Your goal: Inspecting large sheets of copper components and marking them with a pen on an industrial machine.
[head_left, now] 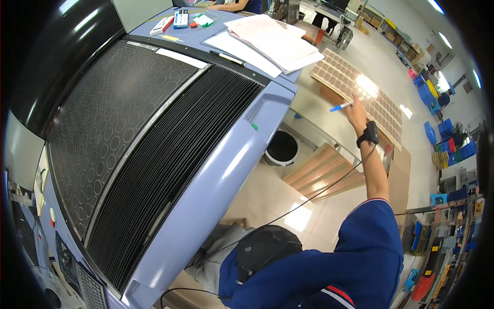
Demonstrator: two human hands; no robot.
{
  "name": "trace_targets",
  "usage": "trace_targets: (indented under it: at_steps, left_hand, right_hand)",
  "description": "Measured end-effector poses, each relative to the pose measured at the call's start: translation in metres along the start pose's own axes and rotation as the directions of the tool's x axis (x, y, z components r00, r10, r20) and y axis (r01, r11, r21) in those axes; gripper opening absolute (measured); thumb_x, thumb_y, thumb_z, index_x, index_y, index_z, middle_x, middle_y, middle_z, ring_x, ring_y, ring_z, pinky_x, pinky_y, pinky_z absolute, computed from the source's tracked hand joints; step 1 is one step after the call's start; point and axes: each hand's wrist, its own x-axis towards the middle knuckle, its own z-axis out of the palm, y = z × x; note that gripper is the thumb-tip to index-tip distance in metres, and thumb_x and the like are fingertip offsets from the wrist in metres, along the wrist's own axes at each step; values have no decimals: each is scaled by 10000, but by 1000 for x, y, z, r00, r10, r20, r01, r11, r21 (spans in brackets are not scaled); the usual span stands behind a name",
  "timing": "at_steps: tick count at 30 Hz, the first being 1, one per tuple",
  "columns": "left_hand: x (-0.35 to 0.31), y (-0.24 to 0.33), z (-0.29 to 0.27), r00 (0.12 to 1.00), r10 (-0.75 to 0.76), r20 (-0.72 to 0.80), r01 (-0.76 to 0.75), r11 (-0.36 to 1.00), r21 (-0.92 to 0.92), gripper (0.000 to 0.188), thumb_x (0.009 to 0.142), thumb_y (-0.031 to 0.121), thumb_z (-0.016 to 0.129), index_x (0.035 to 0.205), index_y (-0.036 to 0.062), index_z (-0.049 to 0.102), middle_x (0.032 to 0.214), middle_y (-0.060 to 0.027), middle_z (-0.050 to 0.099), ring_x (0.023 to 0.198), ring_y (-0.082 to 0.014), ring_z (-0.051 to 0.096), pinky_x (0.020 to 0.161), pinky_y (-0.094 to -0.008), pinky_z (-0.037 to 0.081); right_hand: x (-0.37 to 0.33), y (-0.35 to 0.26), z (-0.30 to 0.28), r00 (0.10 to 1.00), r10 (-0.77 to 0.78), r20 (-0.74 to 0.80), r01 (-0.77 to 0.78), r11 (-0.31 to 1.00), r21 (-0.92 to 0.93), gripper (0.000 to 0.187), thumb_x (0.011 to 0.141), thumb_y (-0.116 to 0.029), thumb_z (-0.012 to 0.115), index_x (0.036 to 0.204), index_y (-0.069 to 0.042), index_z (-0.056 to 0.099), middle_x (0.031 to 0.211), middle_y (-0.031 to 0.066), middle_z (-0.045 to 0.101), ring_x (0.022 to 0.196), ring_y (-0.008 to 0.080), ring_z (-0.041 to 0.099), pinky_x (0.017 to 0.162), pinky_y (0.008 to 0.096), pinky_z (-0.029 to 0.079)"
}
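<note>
My right hand (356, 112) is closed around a marker pen (340, 106) with a blue end pointing left. The arm stretches out to the right, and the hand is over a flat panel (333, 69) printed with a grid of small reddish-brown rectangles. Whether the fingers touch the panel I cannot tell. The panel lies on a pale table (321, 121). A black device (368, 134) is strapped to my right wrist, with a thin cable running from it. My left hand is out of view.
To the left stands a large blue-grey machine (226, 172) with a black ribbed cover. Papers (270, 38) and small boxes (180, 19) lie on its top. A round bin (281, 148) and copper-coloured panels (324, 172) stand below the table. Another person's arm (231, 6) shows at the far edge.
</note>
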Motion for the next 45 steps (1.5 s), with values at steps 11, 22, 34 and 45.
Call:
trace_targets:
  at_steps: [11,22,34,45]
  left_hand:
    - [70,62,29,986,166,28,-166,986,-16,281,941,209,508,1009,-60,556,945,-185,562,853,-252,533,758,-332,422]
    - [92,128,8,903,409,-130,-403,912,74,301,927,209,547,847,-72,618,738,-163,625,644,-225,595,596,-306,486]
    - [166,64,41,942,132,307,-67,975,-213,347,925,247,598,871,-89,660,717,-150,663,575,-174,588,519,-282,468]
    - [180,40,37,932,10,362,116,938,-326,268,930,205,580,910,-55,644,738,-125,651,599,-154,593,487,-245,432]
  right_hand:
    - [-46,111,11,985,171,22,-143,882,-449,270,836,-102,577,1105,-94,577,850,199,665,852,393,648,719,477,510]
    - [-106,130,83,563,743,363,-488,-56,871,582,876,-381,653,1265,15,476,1228,208,549,1049,297,582,883,436,468]
    - [-67,98,-131,755,654,-44,91,-38,995,112,909,-72,605,969,11,560,839,83,617,734,178,633,696,353,573]
    - [-113,-125,-223,959,211,-188,241,-265,934,146,967,-105,516,1009,5,604,970,103,677,868,151,665,708,236,587]
